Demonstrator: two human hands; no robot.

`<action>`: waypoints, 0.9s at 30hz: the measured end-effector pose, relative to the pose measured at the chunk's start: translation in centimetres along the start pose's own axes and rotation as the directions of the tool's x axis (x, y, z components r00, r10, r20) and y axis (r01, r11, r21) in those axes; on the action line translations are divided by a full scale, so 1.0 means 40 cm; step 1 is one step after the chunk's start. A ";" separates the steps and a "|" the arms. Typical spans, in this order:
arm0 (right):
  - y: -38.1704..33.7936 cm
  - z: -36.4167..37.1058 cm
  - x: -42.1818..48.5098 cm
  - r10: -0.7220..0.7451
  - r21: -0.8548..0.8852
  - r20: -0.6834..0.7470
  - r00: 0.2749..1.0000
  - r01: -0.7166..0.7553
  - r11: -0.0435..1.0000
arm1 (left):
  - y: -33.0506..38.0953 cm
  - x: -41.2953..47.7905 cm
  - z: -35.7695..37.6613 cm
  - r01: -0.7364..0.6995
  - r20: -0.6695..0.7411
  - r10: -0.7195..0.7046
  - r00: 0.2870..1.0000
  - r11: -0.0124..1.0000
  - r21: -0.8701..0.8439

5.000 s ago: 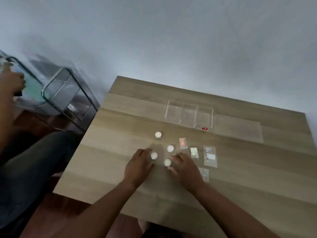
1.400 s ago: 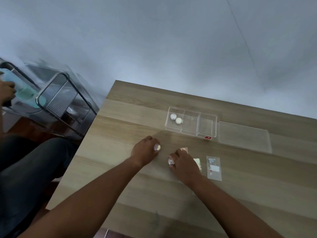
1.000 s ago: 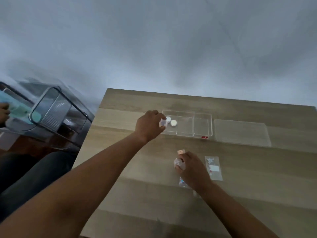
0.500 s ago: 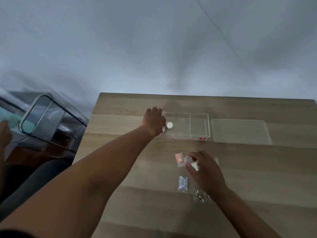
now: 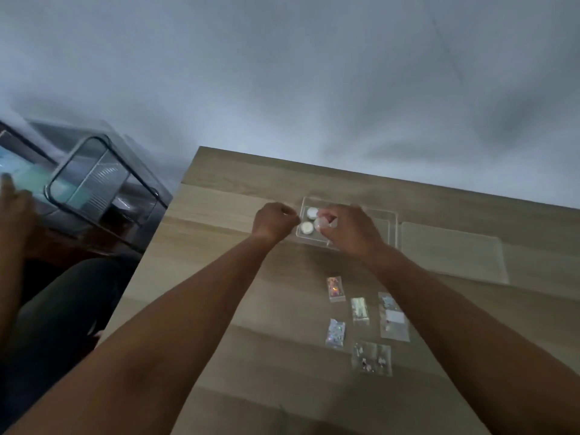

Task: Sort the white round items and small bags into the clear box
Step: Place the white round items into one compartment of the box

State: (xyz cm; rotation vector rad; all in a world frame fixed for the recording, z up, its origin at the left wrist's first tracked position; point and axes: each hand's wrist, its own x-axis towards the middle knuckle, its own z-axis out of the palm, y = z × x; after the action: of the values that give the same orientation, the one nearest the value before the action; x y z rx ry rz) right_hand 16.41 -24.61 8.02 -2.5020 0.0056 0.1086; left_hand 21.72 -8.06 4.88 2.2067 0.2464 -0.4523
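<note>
Hands are both up at the clear box (image 5: pixel 394 229), which sits near the far edge of the wooden table (image 5: pixel 219 309). The right hand (image 5: pixel 350 229) hangs over the box's left compartment, pinching a white round item (image 5: pixel 320 224) at its fingertips. Two more white round ones (image 5: pixel 309 219) already lie in that same left compartment, one near the far wall and one nearer the front wall. The left hand (image 5: pixel 274 221) is curled into a loose fist just beside the box's left wall; can't tell if there's anything inside it, nothing shows between the fingers. The box's other compartments are mostly hidden behind the right hand, so can't say what's in them.

The clear lid (image 5: pixel 452 252) lies flat right next to the box on its right side. Closer to the near edge there's a loose cluster of five small bags (image 5: pixel 364 321) flat on the wood, apart from the box, some with shiny glittery stuff inside, partly tucked under the right forearm. Off the table's left edge there's a metal-framed cart (image 5: pixel 94 189), blurry, and another person's hand (image 5: pixel 14 208) near it.
</note>
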 end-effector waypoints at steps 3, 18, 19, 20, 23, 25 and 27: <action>-0.010 0.027 0.050 -0.030 -0.267 0.119 0.993 0.061 0.962 | -0.006 -0.004 0.007 0.042 0.035 -0.039 0.999 0.995 -0.095; 0.003 0.073 0.101 -0.045 -0.523 0.245 0.968 0.171 0.835 | 0.002 -0.010 0.005 0.073 0.033 -0.069 0.997 0.985 -0.155; 0.008 0.073 0.100 -0.044 -0.499 0.243 0.969 0.164 0.851 | 0.003 -0.010 0.004 0.074 0.032 -0.070 0.997 0.986 -0.151; 0.013 0.071 0.095 -0.049 -0.462 0.233 0.971 0.155 0.873 | 0.004 -0.011 0.004 0.073 0.029 -0.069 0.997 0.987 -0.147; 0.028 0.057 0.072 -0.080 -0.283 0.156 0.984 0.122 0.951 | 0.000 -0.014 0.006 0.064 0.014 -0.063 0.998 0.989 -0.132; 0.035 0.042 0.049 -0.077 -0.149 0.083 0.994 0.089 0.985 | -0.003 -0.019 0.010 0.047 -0.008 -0.048 0.999 0.993 -0.112; 0.038 0.019 0.018 -0.041 -0.019 0.002 0.999 0.041 0.999 | -0.003 -0.032 0.014 0.019 -0.039 -0.022 0.999 0.996 -0.083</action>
State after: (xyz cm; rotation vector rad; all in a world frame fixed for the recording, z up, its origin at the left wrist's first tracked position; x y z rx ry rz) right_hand 17.03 -25.37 6.45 -2.5197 -0.0480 0.0943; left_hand 20.37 -8.44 4.99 2.1359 0.3038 -0.4028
